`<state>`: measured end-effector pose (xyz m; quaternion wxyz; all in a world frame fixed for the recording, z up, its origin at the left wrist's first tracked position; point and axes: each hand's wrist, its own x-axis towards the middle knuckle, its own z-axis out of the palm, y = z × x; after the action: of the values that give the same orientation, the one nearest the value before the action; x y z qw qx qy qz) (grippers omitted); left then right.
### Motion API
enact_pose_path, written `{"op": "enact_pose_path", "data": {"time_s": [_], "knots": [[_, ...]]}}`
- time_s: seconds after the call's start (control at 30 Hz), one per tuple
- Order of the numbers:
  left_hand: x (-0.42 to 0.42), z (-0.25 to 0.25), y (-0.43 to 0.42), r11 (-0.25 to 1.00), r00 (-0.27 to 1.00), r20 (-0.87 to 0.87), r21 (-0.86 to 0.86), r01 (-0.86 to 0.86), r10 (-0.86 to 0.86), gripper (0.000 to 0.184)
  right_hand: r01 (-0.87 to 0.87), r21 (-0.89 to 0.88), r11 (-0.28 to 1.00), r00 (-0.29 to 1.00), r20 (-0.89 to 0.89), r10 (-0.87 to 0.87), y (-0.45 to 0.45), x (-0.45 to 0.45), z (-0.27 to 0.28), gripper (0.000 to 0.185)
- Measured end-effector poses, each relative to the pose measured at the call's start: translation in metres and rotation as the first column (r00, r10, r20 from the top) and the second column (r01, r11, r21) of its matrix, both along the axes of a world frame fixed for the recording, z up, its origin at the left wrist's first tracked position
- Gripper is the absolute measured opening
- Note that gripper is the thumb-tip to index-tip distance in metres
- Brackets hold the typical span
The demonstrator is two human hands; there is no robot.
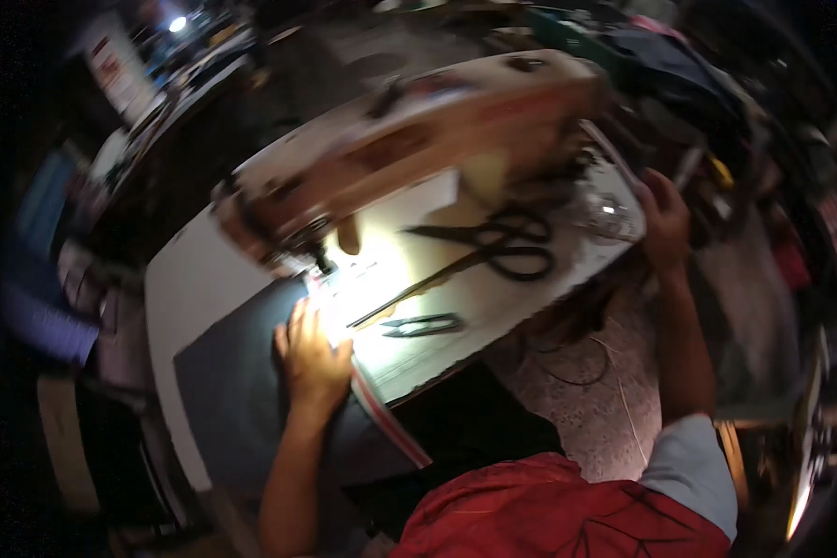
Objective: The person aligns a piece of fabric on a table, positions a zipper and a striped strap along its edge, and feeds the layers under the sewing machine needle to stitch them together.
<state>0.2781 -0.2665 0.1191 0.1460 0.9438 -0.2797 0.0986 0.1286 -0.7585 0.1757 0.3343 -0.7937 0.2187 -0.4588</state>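
Observation:
My left hand (309, 365) lies flat with fingers stretched out on a dark grey fabric piece (232, 363), just in front of the needle area of a sewing machine (418, 139). A red-and-white striped strip (386, 420) runs along the fabric's edge beside this hand. My right hand (665, 219) is at the right corner of the white machine table (530, 312); its fingers are blurred and partly hidden, so their grip is unclear. Large black-handled scissors (511, 246) and small thread snips (423, 325) lie on the table between my hands.
A bright lamp spot lights the needle area. Dark cloth (474, 409) hangs over the table's front edge, above my red garment (549, 511). Piled cloth (679, 74) is at the back right. A blue-violet item (51, 325) stands at the left.

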Motion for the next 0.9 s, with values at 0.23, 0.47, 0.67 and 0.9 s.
{"op": "enact_pose_path", "data": {"time_s": [0.23,0.47,0.67,0.9], "knots": [[-0.008,0.012,-0.004,1.000,0.998,-0.052,-0.014,-0.026,0.025,0.056,-0.028,-0.149,0.988,0.906,-0.422,-0.038,-0.098,0.071,0.025,0.032],[-0.005,0.007,-0.001,0.999,0.997,-0.072,-0.017,-0.035,0.034,0.058,0.178,-0.255,0.950,0.628,-0.714,-0.309,-0.131,0.125,-0.020,0.025],[-0.006,0.009,0.000,1.000,0.997,-0.067,-0.011,-0.029,0.028,0.057,0.270,-0.337,0.902,0.722,-0.548,-0.421,-0.121,0.117,-0.019,0.046],[-0.008,0.010,-0.003,0.999,0.996,-0.083,-0.022,-0.041,0.039,0.056,0.138,-0.171,0.976,0.882,-0.426,-0.199,-0.148,0.116,0.003,0.054]]}}
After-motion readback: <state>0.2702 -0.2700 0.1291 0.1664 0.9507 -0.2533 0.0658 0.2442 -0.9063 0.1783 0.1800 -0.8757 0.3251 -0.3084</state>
